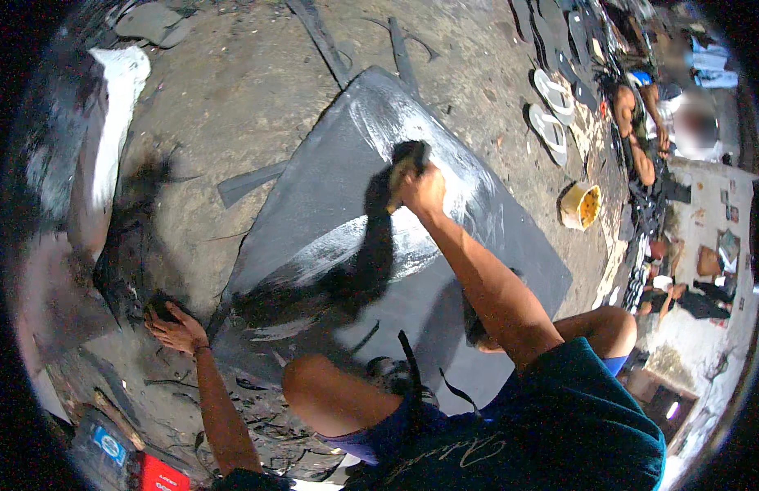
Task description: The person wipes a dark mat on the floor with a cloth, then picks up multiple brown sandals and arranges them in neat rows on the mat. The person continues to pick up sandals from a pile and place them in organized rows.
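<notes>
A large dark grey sheet (306,196) lies on the floor before me, its surface streaked with shiny whitish smears. My right hand (424,190) is closed round a brush (410,153) with a dark head, over the upper middle of the sheet; whether the head touches the surface I cannot tell. Off the sheet's left corner, my left hand (179,329) rests low with its fingers spread, beside a dark patch on the floor. My bent knees are at the sheet's near side, and part of a foot shows at its right.
Dark offcut strips (250,184) lie around the sheet. To the right are a pair of pale flip-flops (548,132), a tub with yellowish contents (580,204) and several dark soles (543,37). A red box (162,475) stands at lower left. Other people sit at far right.
</notes>
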Demonstrator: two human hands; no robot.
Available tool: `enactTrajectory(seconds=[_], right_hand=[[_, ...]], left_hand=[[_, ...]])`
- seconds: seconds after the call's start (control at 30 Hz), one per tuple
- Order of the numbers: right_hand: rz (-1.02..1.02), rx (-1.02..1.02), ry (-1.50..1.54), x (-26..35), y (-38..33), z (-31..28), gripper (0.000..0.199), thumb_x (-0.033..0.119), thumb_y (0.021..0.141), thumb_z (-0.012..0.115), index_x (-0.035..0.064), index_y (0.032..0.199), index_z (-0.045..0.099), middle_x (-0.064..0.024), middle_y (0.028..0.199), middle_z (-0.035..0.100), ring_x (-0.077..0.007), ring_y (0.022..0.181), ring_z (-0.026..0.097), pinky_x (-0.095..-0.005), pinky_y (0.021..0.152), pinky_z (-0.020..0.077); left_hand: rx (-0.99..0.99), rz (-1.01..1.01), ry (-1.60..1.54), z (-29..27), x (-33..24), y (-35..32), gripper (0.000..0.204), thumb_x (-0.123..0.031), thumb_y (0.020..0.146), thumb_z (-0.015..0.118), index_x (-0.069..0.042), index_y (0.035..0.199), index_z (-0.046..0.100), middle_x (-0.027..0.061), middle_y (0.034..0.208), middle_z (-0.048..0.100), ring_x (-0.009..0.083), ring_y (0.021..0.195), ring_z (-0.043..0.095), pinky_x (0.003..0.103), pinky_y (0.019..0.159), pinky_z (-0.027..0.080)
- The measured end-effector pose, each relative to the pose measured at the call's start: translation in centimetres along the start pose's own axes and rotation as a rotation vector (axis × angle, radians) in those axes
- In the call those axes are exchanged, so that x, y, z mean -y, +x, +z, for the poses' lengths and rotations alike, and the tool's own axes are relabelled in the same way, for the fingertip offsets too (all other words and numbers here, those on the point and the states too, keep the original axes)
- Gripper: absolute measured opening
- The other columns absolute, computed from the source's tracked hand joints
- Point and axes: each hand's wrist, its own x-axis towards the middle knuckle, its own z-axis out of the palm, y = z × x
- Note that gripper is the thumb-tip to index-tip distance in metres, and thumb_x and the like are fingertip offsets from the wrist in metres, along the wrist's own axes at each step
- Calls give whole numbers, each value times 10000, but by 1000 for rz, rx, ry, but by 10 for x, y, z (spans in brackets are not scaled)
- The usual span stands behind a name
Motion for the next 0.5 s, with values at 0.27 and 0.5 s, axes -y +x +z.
enactTrajectory(seconds=[0.27, 0.5], right_hand=[[-221, 248, -258, 98, 90, 13, 349, 346, 873, 660, 66, 1079, 690, -229, 963, 712, -433, 962, 678, -501, 812, 536], [-551, 197, -402, 77, 82, 1, 340, 368, 930, 607, 114, 1144, 680, -201, 1092, 700, -418, 947, 691, -519, 786, 554]], left_hand=[[-12, 70, 119, 15, 21, 4, 659, -592, 1010, 399, -128, 1477, 423, 139, 1570, 333, 317, 1469, 286, 519, 1143, 279], [-72, 80, -10, 11, 7, -2, 593, -542, 1006, 465, -158, 1457, 456, 100, 1564, 358, 304, 1472, 282, 516, 1149, 274]])
